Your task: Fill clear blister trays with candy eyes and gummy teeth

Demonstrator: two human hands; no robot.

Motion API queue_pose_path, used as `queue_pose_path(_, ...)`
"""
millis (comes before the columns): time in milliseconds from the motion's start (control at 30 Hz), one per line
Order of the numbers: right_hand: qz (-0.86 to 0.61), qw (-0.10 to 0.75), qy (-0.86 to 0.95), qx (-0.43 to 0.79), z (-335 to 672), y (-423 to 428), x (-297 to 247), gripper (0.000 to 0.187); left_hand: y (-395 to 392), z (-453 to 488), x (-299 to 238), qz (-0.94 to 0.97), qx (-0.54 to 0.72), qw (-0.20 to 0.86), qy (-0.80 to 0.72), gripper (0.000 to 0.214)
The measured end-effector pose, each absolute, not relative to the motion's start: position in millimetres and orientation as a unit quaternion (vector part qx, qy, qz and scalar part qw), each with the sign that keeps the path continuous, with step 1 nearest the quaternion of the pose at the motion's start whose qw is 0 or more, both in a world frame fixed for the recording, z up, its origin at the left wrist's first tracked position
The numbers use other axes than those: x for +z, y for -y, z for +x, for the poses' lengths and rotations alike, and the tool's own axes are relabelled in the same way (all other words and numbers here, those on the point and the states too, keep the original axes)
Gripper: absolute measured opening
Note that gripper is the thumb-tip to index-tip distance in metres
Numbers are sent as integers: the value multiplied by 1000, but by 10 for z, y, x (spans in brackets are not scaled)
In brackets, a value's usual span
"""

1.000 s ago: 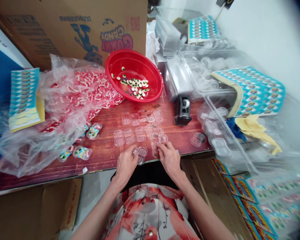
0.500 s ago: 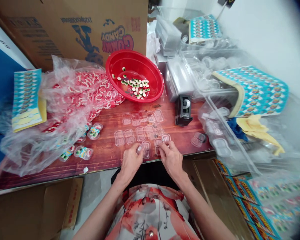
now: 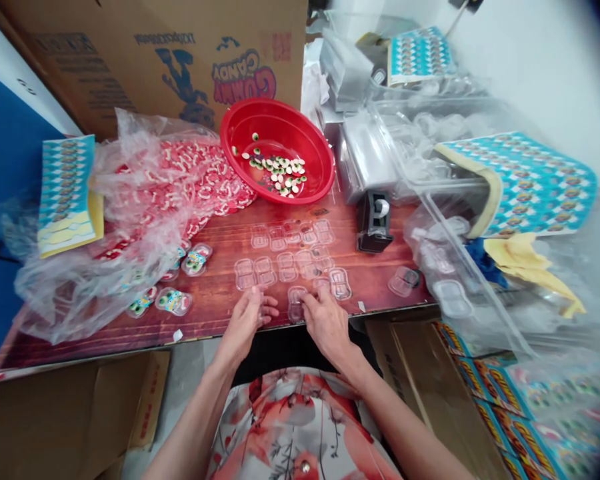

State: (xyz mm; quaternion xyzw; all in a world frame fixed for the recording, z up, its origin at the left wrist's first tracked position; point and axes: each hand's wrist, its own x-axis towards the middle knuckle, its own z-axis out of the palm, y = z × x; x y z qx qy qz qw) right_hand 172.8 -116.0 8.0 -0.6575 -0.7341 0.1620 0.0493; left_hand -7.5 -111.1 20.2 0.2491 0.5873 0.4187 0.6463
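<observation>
Rows of small clear plastic containers (image 3: 287, 267), shaped like little double trays, lie on the wood-patterned table. My right hand (image 3: 326, 323) is bent over the near row, its thumb and fingertips closed at the right edge of one clear container (image 3: 295, 305). Just behind its knuckles is another container, partly hidden, and a further one (image 3: 341, 284) lies to the right. My left hand (image 3: 247, 319) is left of the gripped container, fingers apart and nothing visible in them, thumb pointing up toward the rows.
A red basin (image 3: 275, 110) with eyeball candies (image 3: 285, 170) stands behind the rows. Left are a plastic bag of red-and-white candies (image 3: 180, 173) and several filled packs (image 3: 174, 301). A black tape dispenser (image 3: 374, 223), clear bins (image 3: 430, 200) and label sheets (image 3: 535, 180) are at right.
My left hand has drawn back leftward from the near container and its fingers have spread. My right hand has shifted left to that container, leaving another in view on its right.
</observation>
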Motion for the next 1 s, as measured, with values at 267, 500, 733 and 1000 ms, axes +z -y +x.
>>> queue_pose_path(267,-550,341,667,369,1526,1156,245,21,1137,-73,244,96,467,753,-453,32)
queue_pose_path(500,-518,386,551,529,1226,1118,240,19,1188,40,268,142,494,730,-450,32)
queue_pose_path(733,-471,364,496,632,1282,1040,235,15,1194,-1,287,166,481,736,-446,34)
queue_pose_path(1000,-467,341,495,648,1290,1021,286,11,1214,-10,326,175,478,731,-455,31)
